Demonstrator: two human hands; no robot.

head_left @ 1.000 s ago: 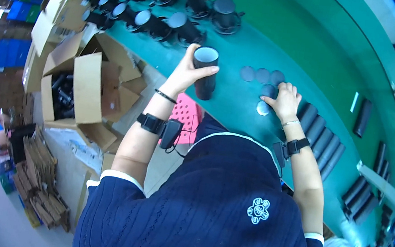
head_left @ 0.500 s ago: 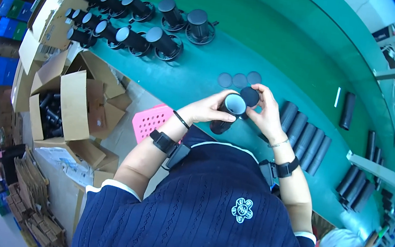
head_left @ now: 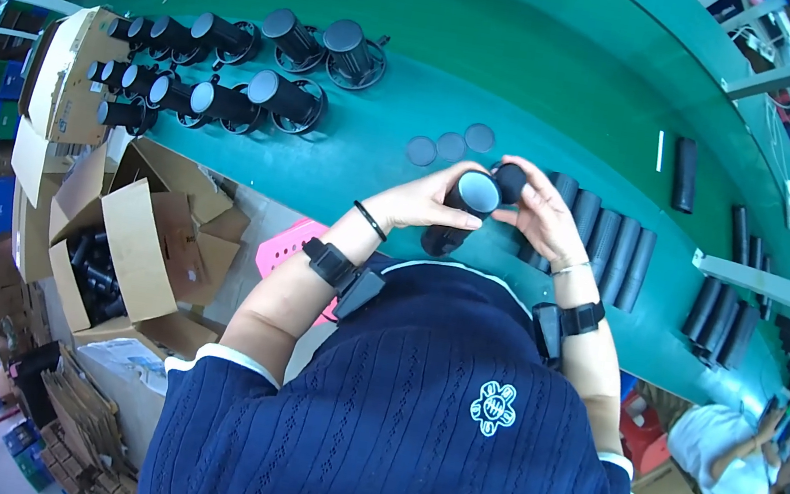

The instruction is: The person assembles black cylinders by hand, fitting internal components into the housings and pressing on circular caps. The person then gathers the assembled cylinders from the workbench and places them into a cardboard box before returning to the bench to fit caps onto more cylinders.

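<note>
Both hands are up over the near edge of the green table, working on one black tube. The left hand is wrapped round the tube's body, fingers curled shut on it, with the open end tipped up toward the camera so you can see the pale inside. The right hand is pinching a small round black cap at its edge, and the cap sits right against the tube's rim. I can't tell if it's seated or just touching.

As for how it'll handle, I'd guess the tube is light, rigid plastic with a smooth, slightly slick skin. It doesn't look fragile, but it's round enough to roll off if you set it down on its side. Gripping mid-body like the left hand does seems like the sane spot, since it leaves the rim free. The cap is thin and small, so fingertips on the edge are about the only option.

Around them there are three loose flat discs on the table just beyond the hands, and a row of dark tubes lying side by side just right of the right hand. A cluster of tubes on round bases sits at the far left, and an open cardboard box is down below the table edge.
</note>
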